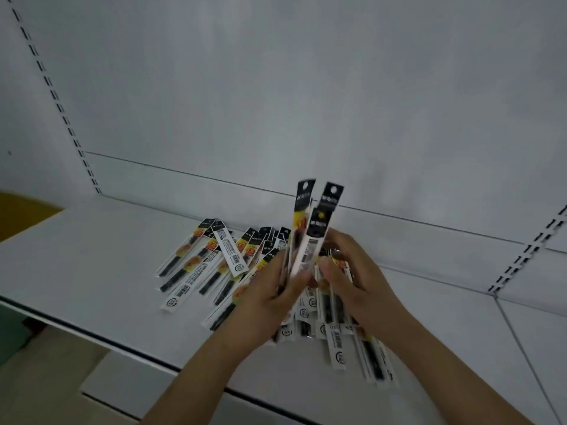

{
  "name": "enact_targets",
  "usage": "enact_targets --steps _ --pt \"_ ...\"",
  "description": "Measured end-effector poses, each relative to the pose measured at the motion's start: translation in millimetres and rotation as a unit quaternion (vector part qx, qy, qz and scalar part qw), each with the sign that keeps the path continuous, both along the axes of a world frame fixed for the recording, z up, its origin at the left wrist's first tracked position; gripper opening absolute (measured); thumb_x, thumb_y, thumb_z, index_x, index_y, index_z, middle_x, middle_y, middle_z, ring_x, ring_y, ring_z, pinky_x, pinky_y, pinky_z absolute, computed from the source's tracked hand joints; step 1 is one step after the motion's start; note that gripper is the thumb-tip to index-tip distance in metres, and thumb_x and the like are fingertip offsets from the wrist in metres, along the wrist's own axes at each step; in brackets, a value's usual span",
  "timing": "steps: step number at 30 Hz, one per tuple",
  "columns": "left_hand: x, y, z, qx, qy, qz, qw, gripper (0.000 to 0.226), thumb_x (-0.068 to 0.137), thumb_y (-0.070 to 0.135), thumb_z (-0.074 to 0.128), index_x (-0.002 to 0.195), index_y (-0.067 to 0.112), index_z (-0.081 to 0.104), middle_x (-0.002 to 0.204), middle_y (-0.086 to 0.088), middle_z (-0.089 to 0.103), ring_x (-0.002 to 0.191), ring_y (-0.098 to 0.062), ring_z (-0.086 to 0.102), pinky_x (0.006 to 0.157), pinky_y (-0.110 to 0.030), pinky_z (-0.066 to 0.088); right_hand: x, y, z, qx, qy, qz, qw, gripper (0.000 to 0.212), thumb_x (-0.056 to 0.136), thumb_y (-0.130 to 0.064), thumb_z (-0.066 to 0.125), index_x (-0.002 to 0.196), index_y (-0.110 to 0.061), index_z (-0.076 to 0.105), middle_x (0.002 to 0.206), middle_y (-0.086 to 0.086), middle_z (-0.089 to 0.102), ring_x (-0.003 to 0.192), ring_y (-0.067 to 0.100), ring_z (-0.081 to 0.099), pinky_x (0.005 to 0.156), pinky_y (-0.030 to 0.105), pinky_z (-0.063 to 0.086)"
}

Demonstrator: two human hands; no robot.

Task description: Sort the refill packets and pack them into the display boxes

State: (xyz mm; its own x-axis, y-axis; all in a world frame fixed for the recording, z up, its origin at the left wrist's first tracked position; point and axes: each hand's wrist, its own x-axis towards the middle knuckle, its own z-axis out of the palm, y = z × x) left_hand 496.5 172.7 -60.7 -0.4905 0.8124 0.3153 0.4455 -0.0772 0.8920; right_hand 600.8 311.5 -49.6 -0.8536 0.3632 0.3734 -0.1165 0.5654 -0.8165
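My left hand (270, 289) and right hand (352, 280) clamp a fanned bunch of refill packets (310, 234) upright for squaring; loose packets (211, 259) lie at ten o'clock.

The light is dim and even, gray over the whole back panel (306, 87), with no glare anywhere. My forearms throw only faint, soft shadows on the white shelf (92, 256). The packets (310, 216) I hold are smeared with motion blur, their print unreadable. The wide lens bends the slotted rail (52, 90) and the shelf edges near the corners.
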Motion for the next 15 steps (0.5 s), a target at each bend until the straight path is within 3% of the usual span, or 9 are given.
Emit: enact_targets --steps 1,3,6,9,12,15 --pt "3 1 -1 0.007 -0.006 -0.014 1.0 0.019 0.101 0.021 0.05 0.118 0.026 0.057 0.08 0.024 0.064 0.07 0.006 0.06 0.063 -0.01 0.046 -2 -5 8 -0.015 0.007 0.022 1.0 0.036 0.097 -0.047 0.052 0.131 -0.035 0.051 0.123 -0.012 0.062 0.114 0.011 0.06 0.089 0.029 0.052" --pt "5 4 -8 -0.006 0.009 -0.012 1.0 0.017 0.098 0.011 0.057 0.105 0.027 0.057 0.067 0.023 0.059 0.055 0.005 0.052 0.055 -0.009 0.04 -5 -12 18 -0.04 0.016 0.045 0.998 0.036 0.093 -0.038 0.061 0.127 -0.041 0.05 0.117 -0.016 0.066 0.113 0.005 0.061 0.09 0.022 0.051" --pt "2 9 -28 -0.032 0.058 0.026 0.997 0.011 0.09 0.008 0.065 0.086 0.017 0.063 0.069 0.005 0.064 0.058 -0.009 0.06 0.052 -0.021 0.046 -9 -19 19 -0.046 -0.007 0.037 0.998 0.049 0.085 -0.033 0.073 0.116 -0.06 0.046 0.103 -0.022 0.068 0.104 -0.003 0.063 0.086 0.01 0.046" --pt "0 10 -33 -0.035 0.052 0.046 0.997 0.021 0.086 0.005 0.068 0.103 0.017 0.067 0.082 0.007 0.072 0.076 -0.007 0.07 0.066 -0.024 0.057 -12 -27 12 -0.027 -0.027 0.013 0.999 0.033 0.083 -0.03 0.077 0.106 -0.041 0.057 0.1 -0.014 0.071 0.097 0.002 0.067 0.087 0.029 0.054" --pt "2 10 -26 -0.024 0.058 0.051 0.997 0.026 0.088 0.015 0.068 0.093 0.038 0.057 0.072 0.002 0.068 0.06 -0.014 0.066 0.053 -0.031 0.053 -10 -30 18 -0.043 0.028 -0.001 0.999 0.006 0.089 -0.032 0.064 0.093 -0.031 0.06 0.09 -0.005 0.073 0.088 0.015 0.07 0.084 0.047 0.056" --pt "2 13 -32 -0.034 0.162 0.061 0.984 0.009 0.088 0.038 0.064 0.09 0.034 0.057 0.074 0.011 0.059 0.067 -0.008 0.057 0.06 -0.033 0.05 -7 -24 24 -0.135 0.099 -0.009 0.986 0.008 0.092 -0.028 0.055 0.086 -0.033 0.057 0.08 -0.004 0.068 0.081 0.028 0.066 0.078 0.055 0.053"
